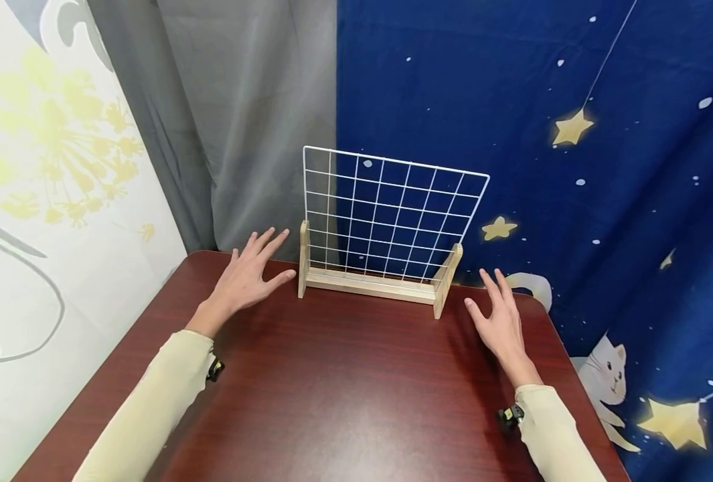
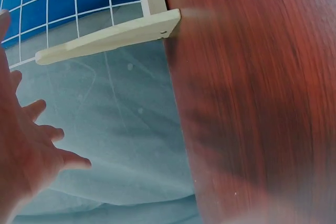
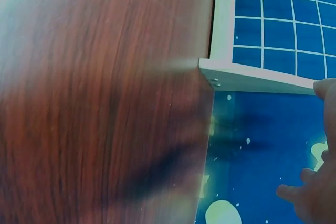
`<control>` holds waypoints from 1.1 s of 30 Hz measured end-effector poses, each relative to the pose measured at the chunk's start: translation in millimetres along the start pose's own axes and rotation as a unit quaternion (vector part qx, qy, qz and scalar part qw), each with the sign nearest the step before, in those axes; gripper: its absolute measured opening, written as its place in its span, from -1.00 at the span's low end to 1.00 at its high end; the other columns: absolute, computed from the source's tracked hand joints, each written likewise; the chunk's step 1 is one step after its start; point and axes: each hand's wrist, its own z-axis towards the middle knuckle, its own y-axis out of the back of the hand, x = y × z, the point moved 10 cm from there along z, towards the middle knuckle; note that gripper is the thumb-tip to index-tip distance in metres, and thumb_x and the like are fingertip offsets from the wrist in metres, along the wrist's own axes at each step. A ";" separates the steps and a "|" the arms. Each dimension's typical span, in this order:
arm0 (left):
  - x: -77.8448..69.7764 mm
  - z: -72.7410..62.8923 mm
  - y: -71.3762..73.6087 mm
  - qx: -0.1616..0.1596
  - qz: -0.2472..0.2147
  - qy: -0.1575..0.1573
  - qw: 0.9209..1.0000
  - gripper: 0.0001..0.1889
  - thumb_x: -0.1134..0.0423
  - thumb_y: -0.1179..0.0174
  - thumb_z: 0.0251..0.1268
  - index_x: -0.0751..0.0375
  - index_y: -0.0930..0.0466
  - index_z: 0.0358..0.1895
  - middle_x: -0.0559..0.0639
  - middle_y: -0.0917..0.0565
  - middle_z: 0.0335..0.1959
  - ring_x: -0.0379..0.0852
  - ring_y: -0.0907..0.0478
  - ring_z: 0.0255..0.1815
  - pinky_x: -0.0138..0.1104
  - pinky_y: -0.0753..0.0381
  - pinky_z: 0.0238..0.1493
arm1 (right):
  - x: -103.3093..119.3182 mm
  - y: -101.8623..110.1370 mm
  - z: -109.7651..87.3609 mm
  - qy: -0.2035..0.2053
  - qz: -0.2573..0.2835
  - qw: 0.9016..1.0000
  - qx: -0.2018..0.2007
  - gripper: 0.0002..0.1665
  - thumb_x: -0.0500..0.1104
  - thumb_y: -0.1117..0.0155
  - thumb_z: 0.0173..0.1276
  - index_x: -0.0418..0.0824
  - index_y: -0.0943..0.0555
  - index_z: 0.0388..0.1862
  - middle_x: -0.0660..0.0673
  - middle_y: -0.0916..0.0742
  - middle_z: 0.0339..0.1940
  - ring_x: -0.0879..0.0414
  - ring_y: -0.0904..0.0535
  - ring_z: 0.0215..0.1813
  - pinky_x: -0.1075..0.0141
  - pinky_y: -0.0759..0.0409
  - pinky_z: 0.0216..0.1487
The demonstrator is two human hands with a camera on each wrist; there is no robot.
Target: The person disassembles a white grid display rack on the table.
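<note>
A white wire grid panel (image 1: pixel 392 214) stands upright, leaning back slightly, in a pale wooden stand (image 1: pixel 371 286) at the far edge of the table. My left hand (image 1: pixel 244 278) hovers left of the stand, fingers spread, thumb pointing toward its left wooden side piece (image 1: pixel 304 260). To the right of the stand, my right hand (image 1: pixel 501 321) is held with fingers extended, apart from the right side piece (image 1: pixel 448 281). Neither hand holds anything. Both wrist views show a side piece close to the hand, with a gap visible on the left.
The dark red-brown wooden table (image 1: pixel 332 388) has rounded far corners. Behind it hang a grey curtain (image 1: pixel 260 100) and a blue curtain (image 1: pixel 513 87) with stars. A white patterned cloth (image 1: pixel 61 201) is at the left. Small black devices (image 1: pixel 214 369) sit at both wrists.
</note>
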 end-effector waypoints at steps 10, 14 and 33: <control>-5.2 10.1 2.9 -0.026 -0.072 0.000 0.997 -0.14 -0.34 -0.16 0.48 -0.49 0.08 0.71 -0.08 -0.12 0.76 0.13 -0.09 0.76 0.46 -0.25 0.54 | 11.1 6.6 13.6 0.011 0.038 0.998 -0.048 -0.20 0.00 -0.42 0.48 0.14 -0.39 0.64 -0.10 -0.36 0.71 -0.23 -0.31 0.67 -0.35 -0.42 0.54; -6.7 14.0 2.7 -0.040 -0.102 0.000 0.994 -0.18 -0.26 -0.19 0.51 -0.50 0.03 0.70 -0.07 -0.17 0.74 0.08 -0.17 0.73 0.31 -0.37 0.55 | 14.9 7.2 17.4 0.016 0.056 0.996 -0.065 -0.25 -0.04 -0.44 0.46 0.08 -0.45 0.60 -0.10 -0.42 0.67 -0.20 -0.36 0.64 -0.31 -0.44 0.53; -7.8 31.8 -6.9 -0.104 -0.238 0.012 0.966 -0.33 0.25 -0.24 0.55 -0.05 -0.27 0.65 0.14 -0.48 0.54 0.34 -0.44 0.52 0.21 -0.47 0.53 | 22.3 -1.5 36.9 -0.012 0.147 0.985 -0.092 -0.30 -0.15 -0.42 0.49 0.16 -0.48 0.56 -0.11 -0.49 0.58 -0.20 -0.54 0.47 -0.20 -0.63 0.39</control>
